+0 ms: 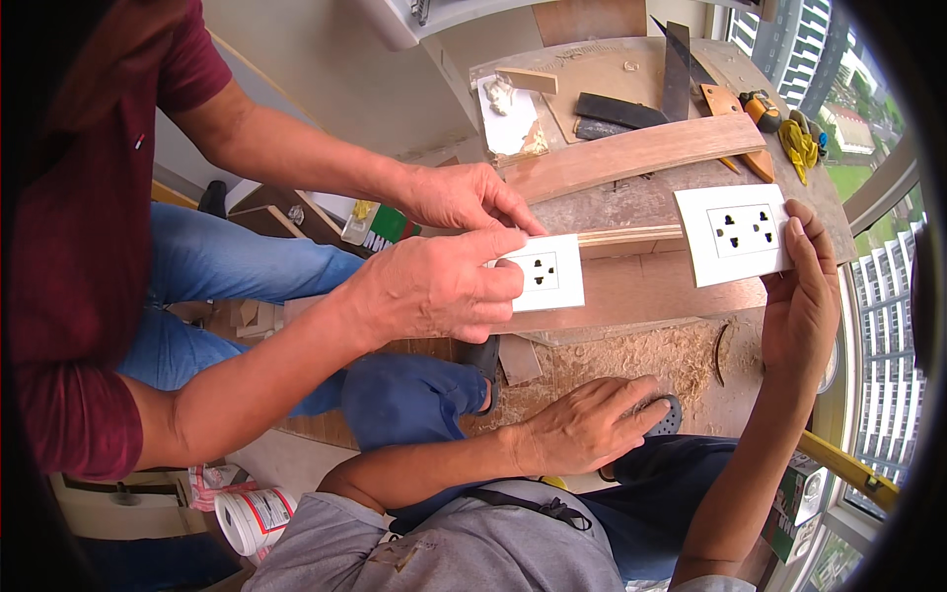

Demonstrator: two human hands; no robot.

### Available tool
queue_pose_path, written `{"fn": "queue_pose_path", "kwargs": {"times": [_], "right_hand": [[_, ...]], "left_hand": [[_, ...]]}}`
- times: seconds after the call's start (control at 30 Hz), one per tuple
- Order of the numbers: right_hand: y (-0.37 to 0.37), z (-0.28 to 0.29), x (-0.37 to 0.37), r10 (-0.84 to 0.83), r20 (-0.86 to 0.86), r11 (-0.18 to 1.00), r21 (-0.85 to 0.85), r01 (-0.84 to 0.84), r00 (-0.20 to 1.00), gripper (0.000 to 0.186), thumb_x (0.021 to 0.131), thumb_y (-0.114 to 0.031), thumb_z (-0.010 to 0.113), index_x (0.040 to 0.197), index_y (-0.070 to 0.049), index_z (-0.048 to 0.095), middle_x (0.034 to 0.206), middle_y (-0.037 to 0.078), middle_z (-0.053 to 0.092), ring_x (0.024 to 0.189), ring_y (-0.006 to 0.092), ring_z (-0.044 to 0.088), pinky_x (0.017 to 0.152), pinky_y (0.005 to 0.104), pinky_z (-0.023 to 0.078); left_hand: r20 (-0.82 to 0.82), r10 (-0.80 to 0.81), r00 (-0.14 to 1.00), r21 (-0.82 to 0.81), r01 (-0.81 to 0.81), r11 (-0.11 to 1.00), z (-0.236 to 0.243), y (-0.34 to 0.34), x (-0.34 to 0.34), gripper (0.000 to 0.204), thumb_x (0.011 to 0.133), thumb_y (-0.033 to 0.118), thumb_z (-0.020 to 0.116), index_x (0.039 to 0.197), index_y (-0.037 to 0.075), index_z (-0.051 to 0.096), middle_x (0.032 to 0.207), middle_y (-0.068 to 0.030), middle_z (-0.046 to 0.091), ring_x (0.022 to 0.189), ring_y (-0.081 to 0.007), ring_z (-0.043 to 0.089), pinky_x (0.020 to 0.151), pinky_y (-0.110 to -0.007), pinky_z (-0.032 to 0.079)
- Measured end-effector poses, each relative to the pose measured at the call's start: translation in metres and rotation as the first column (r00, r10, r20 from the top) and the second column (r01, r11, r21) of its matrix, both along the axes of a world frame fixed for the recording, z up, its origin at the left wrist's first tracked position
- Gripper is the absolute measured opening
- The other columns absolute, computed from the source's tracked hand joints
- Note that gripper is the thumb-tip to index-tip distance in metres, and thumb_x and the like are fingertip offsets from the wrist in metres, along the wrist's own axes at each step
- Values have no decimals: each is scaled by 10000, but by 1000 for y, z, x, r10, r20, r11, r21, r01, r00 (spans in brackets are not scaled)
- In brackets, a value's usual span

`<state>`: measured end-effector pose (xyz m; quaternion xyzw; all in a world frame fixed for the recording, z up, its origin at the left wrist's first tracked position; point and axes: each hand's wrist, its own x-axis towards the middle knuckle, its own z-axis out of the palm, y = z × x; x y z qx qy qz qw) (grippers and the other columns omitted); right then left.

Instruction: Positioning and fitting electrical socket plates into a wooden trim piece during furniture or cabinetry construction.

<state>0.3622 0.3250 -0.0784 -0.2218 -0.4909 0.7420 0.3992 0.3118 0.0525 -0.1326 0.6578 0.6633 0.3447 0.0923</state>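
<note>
My right hand [802, 301] is raised at the right, thumb and fingers pinching the right edge of a white wall socket plate [742, 237] with two black-holed outlets. My left hand [589, 426] hovers over my lap with its fingers loosely stretched and apart, holding nothing. Across from it, a co-worker in a maroon shirt grips a second white socket plate [564, 286]. The co-worker's near hand [434, 281] covers its left part, and the far hand [464, 197] reaches its upper edge. Behind both plates lies a wooden box-like piece [631, 281] with a layered plywood edge.
A dusty workbench [621, 202] carries a curved wooden board [641, 153], dark strips [621, 111], a handsaw [725, 104], a tape measure [760, 109] and yellow cord [797, 148]. Wood shavings [631, 365] cover the floor below. A white bucket [252, 518] stands lower left; windows line the right.
</note>
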Motion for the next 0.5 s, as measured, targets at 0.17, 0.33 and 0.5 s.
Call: {"fn": "queue_pose_path", "kwargs": {"times": [0.17, 0.33, 0.5], "right_hand": [[1, -2, 0, -7, 7, 1000, -13, 7, 1000, 271, 1038, -135, 641, 1284, -22, 661, 1105, 72, 744, 975, 110, 733, 870, 277, 623], [1, -2, 0, -18, 6, 1000, -6, 18, 1000, 275, 1031, -138, 647, 1272, -5, 663, 1121, 76, 735, 982, 116, 727, 840, 274, 618], [3, -3, 1, -6, 4, 1000, -21, 6, 1000, 287, 1032, -150, 657, 1290, -25, 666, 1111, 59, 741, 983, 102, 720, 872, 268, 602]], "left_hand": [[-2, 2, 1000, -6, -2, 1000, 0, 0, 0, 514, 876, 153, 774, 1339, -9, 620, 1359, -194, 521, 1054, -336, 642, 925, -431, 561], [9, 2, 1000, 3, -2, 1000, 0, 1, -1, 504, 882, 155, 768, 1336, -10, 622, 1362, -194, 522, 1051, -336, 641, 917, -430, 562], [-16, 5, 1000, 5, -5, 1000, 1, 0, -1, 507, 877, 152, 765, 1337, -7, 623, 1358, -196, 525, 1047, -338, 643, 908, -429, 565]]}}
